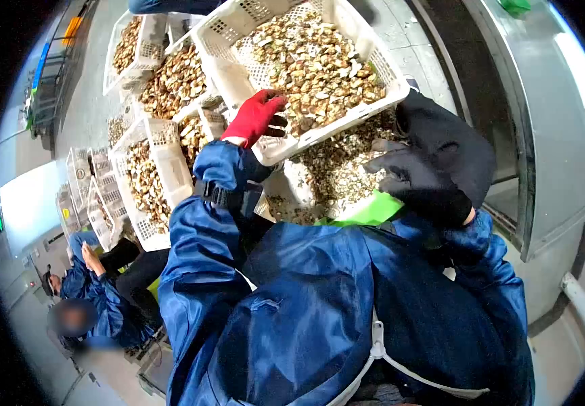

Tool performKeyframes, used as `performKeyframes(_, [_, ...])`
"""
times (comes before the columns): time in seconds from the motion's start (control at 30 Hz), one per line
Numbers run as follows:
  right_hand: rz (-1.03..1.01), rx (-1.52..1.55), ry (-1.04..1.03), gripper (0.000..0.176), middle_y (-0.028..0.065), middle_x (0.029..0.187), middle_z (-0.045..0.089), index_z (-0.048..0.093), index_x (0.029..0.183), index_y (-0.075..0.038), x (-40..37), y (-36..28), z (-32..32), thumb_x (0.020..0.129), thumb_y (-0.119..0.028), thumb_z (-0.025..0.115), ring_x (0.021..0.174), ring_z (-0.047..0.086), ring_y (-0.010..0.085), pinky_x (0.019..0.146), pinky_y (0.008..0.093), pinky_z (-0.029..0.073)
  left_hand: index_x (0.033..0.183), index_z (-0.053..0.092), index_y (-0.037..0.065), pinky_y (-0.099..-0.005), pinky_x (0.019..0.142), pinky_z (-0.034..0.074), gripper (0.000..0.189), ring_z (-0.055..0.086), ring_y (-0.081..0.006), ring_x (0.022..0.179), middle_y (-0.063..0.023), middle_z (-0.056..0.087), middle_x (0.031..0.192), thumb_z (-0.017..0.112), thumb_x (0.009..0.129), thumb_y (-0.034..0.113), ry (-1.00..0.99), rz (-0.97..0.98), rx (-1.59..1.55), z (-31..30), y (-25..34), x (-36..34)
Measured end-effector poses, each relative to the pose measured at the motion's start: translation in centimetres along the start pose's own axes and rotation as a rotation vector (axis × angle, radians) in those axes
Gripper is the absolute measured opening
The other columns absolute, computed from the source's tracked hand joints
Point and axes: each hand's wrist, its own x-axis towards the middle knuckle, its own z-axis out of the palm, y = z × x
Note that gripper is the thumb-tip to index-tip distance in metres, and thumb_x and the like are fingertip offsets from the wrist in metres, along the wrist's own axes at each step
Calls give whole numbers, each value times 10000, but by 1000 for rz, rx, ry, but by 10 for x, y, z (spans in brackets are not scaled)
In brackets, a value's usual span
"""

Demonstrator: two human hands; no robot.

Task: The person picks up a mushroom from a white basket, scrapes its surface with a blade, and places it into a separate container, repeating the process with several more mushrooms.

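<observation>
My left hand (258, 118), in a red glove with dark fingertips, is at the near left side of a raised white crate (269, 154). Its fingers are apart, and nothing shows in them. Pieces that look like shellfish (326, 68) fill much of that crate. My right hand (417, 183), in a dark glove, is over a lower heap of small pale and brown pieces (336, 166). Its fingers blend into the dark cloth and blur, so their grip cannot be made out. Beneath the heap, near my lap, lies something bright green (367, 210).
More white crates (177, 162) of shellfish stand to the left, with others stacked farther left. A seated person in blue (113, 304) is at the lower left. A metal frame (526, 135) runs along the right. Another person's blue clothing (170, 6) shows at the top.
</observation>
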Motion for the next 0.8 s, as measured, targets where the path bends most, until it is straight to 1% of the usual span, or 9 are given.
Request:
performKeyframes(0.03, [-158, -91, 93, 232, 128, 958, 613, 595, 965, -45, -2, 6, -3, 777, -179, 612, 963, 570, 294, 839, 362, 433, 1243, 397, 71, -387, 664, 521, 477, 591, -274, 814, -138, 527, 1085, 528, 859, 320, 17, -57, 8, -2, -1, 22])
performKeyframes(0.2, [152, -35, -15, 228, 147, 954, 603, 581, 988, -54, 20, 21, -31, 795, -176, 593, 908, 584, 266, 790, 356, 454, 1275, 320, 94, -468, 651, 529, 670, 583, -333, 802, -193, 452, 1141, 568, 784, 477, 149, -265, 54, -22, -20, 126])
performKeyframes(0.3, [480, 17, -39, 207, 149, 925, 612, 585, 971, -46, 35, 16, -45, 791, -148, 579, 861, 595, 260, 755, 341, 464, 1282, 327, 102, -491, 622, 509, 709, 539, -361, 914, -203, 473, 1129, 547, 772, 542, 335, -40, 596, -78, -111, 237])
performKeyframes(0.37, [339, -19, 26, 206, 143, 924, 616, 588, 962, -37, 38, 32, -47, 784, -140, 580, 855, 598, 264, 767, 341, 463, 1252, 345, -4, -412, 689, 485, 791, 536, -296, 941, -205, 532, 1093, 554, 753, 573, 500, -193, 528, -65, -112, 245])
performKeyframes(0.43, [305, -68, 2, 214, 145, 919, 616, 590, 956, -38, 38, 46, -46, 773, -147, 595, 855, 598, 265, 772, 348, 463, 1238, 343, -36, -342, 699, 479, 801, 545, -260, 906, -175, 562, 1038, 578, 750, 554, 573, -65, 666, -45, -89, 240])
performKeyframes(0.47, [353, 34, 67, 206, 146, 907, 607, 589, 941, -37, 35, 54, -39, 754, -119, 612, 863, 588, 277, 784, 359, 458, 1216, 376, -40, -340, 741, 469, 796, 558, -272, 916, -175, 566, 1053, 624, 724, 535, 381, 39, 231, -13, -53, 215])
performKeyframes(0.53, [382, 116, 44, 237, 134, 947, 600, 580, 974, -23, 36, 57, -38, 754, -105, 611, 904, 570, 249, 809, 336, 441, 1138, 476, -17, -370, 794, 445, 716, 577, -298, 918, -186, 589, 1014, 696, 674, 482, 414, 378, 446, 20, -60, 232])
performKeyframes(0.63, [347, 79, 22, 216, 130, 922, 591, 581, 944, -25, 41, 56, -36, 740, -85, 620, 886, 566, 268, 794, 346, 445, 1075, 489, -9, -361, 769, 448, 652, 568, -306, 871, -198, 588, 958, 734, 642, 412, 331, 366, 653, 75, -19, 217])
performKeyframes(0.8, [312, 31, 82, 210, 130, 883, 604, 586, 923, -25, 43, 54, -38, 739, -117, 628, 844, 584, 264, 757, 348, 461, 1174, 474, 55, -311, 656, 487, 482, 555, -163, 848, -91, 573, 1017, 579, 784, 318, -222, 24, -144, 69, 21, 167])
